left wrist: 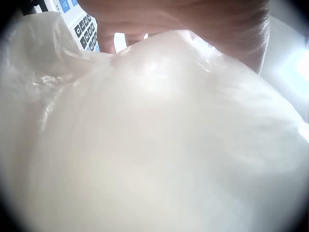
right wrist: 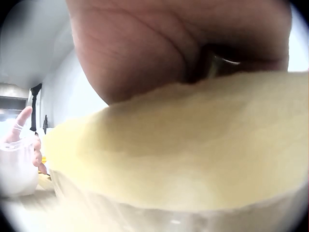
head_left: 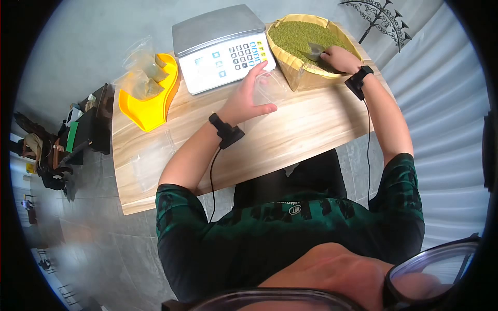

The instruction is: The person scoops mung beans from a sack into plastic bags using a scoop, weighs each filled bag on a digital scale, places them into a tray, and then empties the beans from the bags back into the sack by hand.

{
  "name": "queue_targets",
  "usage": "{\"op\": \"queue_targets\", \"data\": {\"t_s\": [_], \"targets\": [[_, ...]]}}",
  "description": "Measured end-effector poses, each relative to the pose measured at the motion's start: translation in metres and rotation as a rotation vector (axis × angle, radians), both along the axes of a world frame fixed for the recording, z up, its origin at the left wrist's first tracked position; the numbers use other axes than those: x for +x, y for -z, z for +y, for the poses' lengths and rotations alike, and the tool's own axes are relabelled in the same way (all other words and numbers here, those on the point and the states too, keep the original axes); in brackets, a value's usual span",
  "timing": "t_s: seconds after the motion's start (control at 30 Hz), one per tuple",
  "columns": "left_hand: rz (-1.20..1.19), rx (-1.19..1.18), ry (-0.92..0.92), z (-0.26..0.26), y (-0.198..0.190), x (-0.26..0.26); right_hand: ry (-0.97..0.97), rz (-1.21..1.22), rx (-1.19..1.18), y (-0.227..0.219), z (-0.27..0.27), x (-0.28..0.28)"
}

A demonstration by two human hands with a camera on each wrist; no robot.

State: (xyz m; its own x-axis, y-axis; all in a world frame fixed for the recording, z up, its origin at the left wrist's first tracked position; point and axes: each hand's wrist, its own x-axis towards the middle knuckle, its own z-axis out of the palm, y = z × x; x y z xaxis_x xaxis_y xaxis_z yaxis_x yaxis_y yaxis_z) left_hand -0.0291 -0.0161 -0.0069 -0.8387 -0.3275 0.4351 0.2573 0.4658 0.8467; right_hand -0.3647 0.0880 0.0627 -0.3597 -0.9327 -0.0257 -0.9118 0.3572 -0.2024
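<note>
While the right hand (head_left: 342, 59) grips a shiny grey scoop (head_left: 313, 51) amid green granules (head_left: 296, 34) in a tan paper sack (head_left: 307, 79), the left hand (head_left: 245, 99) is spread. It supports a clear plastic bag (head_left: 271, 89) near a white, grey-topped scale (head_left: 212, 57).

There are two hands (head_left: 248, 99) (head_left: 342, 59), two wristbands (head_left: 226, 131) (head_left: 359, 83), one scoop (head_left: 313, 51), one held bag (head_left: 271, 89); one scale (head_left: 224, 58), one sack (head_left: 306, 78) along the worktop (head_left: 306, 122)'s far edge; by its left edge, one tray (head_left: 148, 122).

A clear, puffed-out plastic bag (head_left: 272, 89) is in the left hand (head_left: 246, 99); the right hand (head_left: 341, 59) grips a greyish scoop (head_left: 313, 51) at green grains (head_left: 298, 35) in an open paper sack (head_left: 306, 78).
</note>
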Motion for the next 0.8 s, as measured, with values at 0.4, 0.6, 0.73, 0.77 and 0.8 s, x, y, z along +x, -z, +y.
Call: {"op": "queue_targets", "data": {"t_s": [0.4,0.6,0.73,0.77,0.8], "targets": [[0.043,0.029,-0.039,0.003,0.002,-0.002,-0.013,-0.038,-0.173,-0.004,0.037,-0.008],[-0.164,-0.490,-0.148,0.002,-0.029,0.007,0.174,-0.258,-0.462,-0.005,0.076,0.004],[-0.083,-0.392,-0.095,-0.002,-0.014,0.001,0.220,-0.248,-0.610,0.020,0.089,-0.001],[-0.083,-0.362,-0.083,-0.002,-0.015,0.001,0.223,-0.249,-0.605,0.024,0.092,-0.002],[-0.083,-0.331,-0.072,-0.002,-0.015,0.001,0.248,-0.338,-0.629,0.028,0.096,-0.003]]}}
